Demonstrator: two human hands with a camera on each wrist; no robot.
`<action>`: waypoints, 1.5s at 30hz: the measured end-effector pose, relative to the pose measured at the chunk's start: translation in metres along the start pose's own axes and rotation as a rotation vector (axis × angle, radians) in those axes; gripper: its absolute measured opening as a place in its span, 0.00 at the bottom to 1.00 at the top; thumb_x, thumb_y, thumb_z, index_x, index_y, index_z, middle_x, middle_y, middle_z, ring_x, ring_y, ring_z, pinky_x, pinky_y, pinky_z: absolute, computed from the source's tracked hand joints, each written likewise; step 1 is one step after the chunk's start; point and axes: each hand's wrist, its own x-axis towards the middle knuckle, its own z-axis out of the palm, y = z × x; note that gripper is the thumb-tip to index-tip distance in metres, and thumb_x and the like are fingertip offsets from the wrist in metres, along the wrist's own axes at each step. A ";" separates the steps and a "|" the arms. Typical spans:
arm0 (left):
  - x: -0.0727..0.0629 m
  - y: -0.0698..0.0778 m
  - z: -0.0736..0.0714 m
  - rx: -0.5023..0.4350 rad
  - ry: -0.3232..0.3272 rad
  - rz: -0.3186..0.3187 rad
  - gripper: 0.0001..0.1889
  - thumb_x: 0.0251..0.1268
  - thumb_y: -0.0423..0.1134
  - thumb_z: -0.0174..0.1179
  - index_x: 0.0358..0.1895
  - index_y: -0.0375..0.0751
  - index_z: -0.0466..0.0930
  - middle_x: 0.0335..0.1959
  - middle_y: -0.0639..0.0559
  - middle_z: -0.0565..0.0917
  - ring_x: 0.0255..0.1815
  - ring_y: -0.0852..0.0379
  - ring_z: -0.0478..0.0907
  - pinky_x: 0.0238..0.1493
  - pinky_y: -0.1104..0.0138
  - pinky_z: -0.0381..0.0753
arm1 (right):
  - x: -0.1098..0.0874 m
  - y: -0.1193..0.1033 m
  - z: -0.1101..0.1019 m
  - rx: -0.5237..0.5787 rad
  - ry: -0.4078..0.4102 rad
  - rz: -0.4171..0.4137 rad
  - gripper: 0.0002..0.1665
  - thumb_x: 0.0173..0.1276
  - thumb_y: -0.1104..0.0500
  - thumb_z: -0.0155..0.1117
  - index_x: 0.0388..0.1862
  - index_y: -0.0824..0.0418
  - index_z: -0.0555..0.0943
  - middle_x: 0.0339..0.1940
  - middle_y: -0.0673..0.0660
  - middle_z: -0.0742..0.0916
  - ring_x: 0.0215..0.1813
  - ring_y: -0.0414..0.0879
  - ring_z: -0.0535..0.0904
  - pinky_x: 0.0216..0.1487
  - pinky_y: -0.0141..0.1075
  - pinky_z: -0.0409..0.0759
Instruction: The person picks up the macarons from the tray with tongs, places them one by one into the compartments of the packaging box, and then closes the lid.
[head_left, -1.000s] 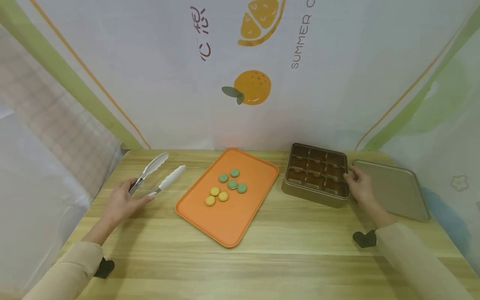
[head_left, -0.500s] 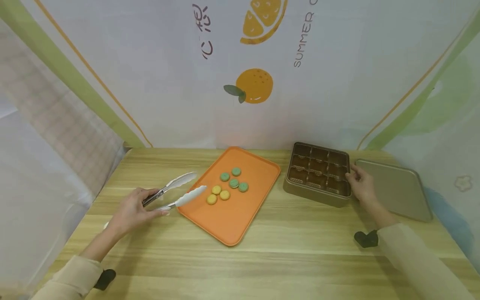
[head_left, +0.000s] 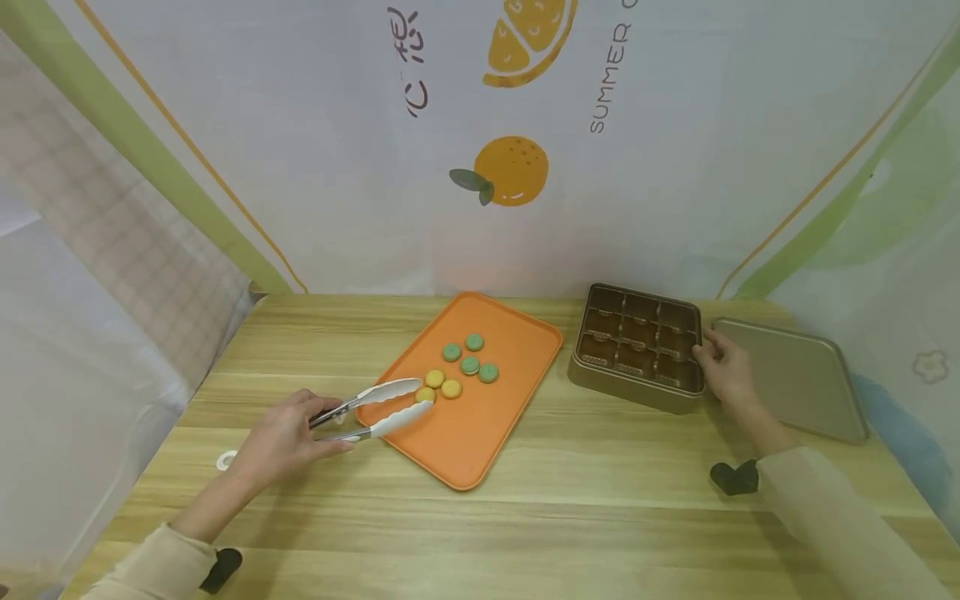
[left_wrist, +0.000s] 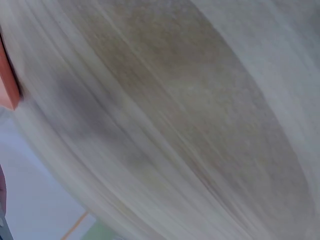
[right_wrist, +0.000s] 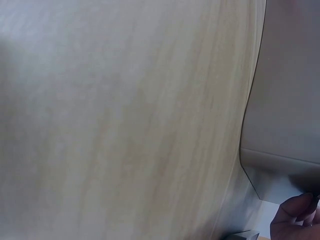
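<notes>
Lying on the left part of the orange tray [head_left: 465, 458], the nearest yellow macaron [head_left: 425, 396] appears between the two tips of the metal tongs [head_left: 401, 419] – whether the metal touches it, I cannot tell. Two other yellow macarons [head_left: 452, 389] are just beside it, toward the middle of the tray, and four green macarons [head_left: 470, 366] lie a little farther toward the back.

The left hand [head_left: 288, 442] holds the tongs by their handles, with the thumb on the near arm and the fingers around the far one. It keeps a moderate gap, so the two arms of the tongs stand apart, and their tips reach over the left edge of the tray.

To the right of the tray, well apart from the tongs, is the brown box [head_left: 630, 392], which shows nine compartments. The right hand [head_left: 726, 367] grips its right rim, thumb and fingers close together. Behind this hand a flat metal lid [head_left: 795, 375] lies on the wooden table [head_left: 540, 533]. Near the left wrist there is a small white ring [head_left: 225, 460] – partly hidden by the arm.
</notes>
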 end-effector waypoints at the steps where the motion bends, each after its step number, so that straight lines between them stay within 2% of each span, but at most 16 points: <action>1: 0.000 0.001 0.000 0.008 -0.006 -0.007 0.30 0.38 0.47 0.76 0.47 0.35 0.82 0.29 0.51 0.76 0.22 0.64 0.60 0.21 0.71 0.63 | 0.000 0.000 0.000 -0.004 0.002 -0.003 0.30 0.75 0.59 0.45 0.66 0.79 0.57 0.31 0.54 0.72 0.15 0.32 0.61 0.16 0.27 0.65; 6: 0.002 0.006 0.001 0.035 -0.020 -0.031 0.30 0.39 0.47 0.76 0.47 0.33 0.82 0.27 0.52 0.74 0.21 0.63 0.59 0.19 0.71 0.61 | -0.001 0.001 0.000 -0.002 0.002 -0.002 0.30 0.75 0.58 0.45 0.67 0.79 0.57 0.29 0.53 0.71 0.15 0.32 0.60 0.16 0.26 0.65; 18: 0.007 0.012 0.003 0.074 -0.040 -0.042 0.30 0.38 0.48 0.76 0.46 0.33 0.83 0.29 0.50 0.76 0.23 0.60 0.62 0.21 0.71 0.61 | -0.001 0.002 -0.001 0.029 0.008 0.011 0.30 0.75 0.58 0.45 0.68 0.77 0.57 0.26 0.49 0.69 0.15 0.32 0.59 0.15 0.26 0.64; 30: 0.008 0.015 0.004 0.077 -0.055 -0.048 0.28 0.40 0.48 0.75 0.46 0.34 0.83 0.30 0.51 0.77 0.25 0.60 0.65 0.23 0.70 0.65 | -0.001 0.002 0.000 0.013 0.030 0.014 0.30 0.75 0.58 0.46 0.67 0.77 0.59 0.28 0.51 0.70 0.16 0.32 0.60 0.16 0.26 0.64; 35: 0.006 0.015 0.004 0.083 -0.050 -0.053 0.28 0.40 0.48 0.75 0.46 0.34 0.83 0.29 0.51 0.76 0.24 0.60 0.64 0.23 0.70 0.64 | 0.000 0.002 0.001 0.015 0.008 0.015 0.30 0.75 0.59 0.44 0.68 0.77 0.57 0.29 0.52 0.70 0.16 0.32 0.60 0.16 0.26 0.64; 39: 0.005 0.016 0.004 0.073 -0.046 -0.049 0.28 0.40 0.47 0.75 0.46 0.34 0.83 0.28 0.51 0.76 0.23 0.60 0.62 0.22 0.71 0.62 | 0.001 0.003 0.001 0.017 -0.003 0.009 0.30 0.75 0.59 0.44 0.68 0.77 0.56 0.29 0.53 0.69 0.16 0.32 0.60 0.16 0.26 0.64; 45: 0.012 0.023 0.001 -0.007 -0.041 -0.049 0.28 0.44 0.49 0.74 0.47 0.35 0.83 0.28 0.51 0.76 0.21 0.62 0.61 0.19 0.71 0.61 | 0.000 0.003 0.001 0.024 -0.004 -0.007 0.31 0.75 0.59 0.44 0.67 0.79 0.56 0.30 0.53 0.69 0.16 0.31 0.60 0.17 0.25 0.64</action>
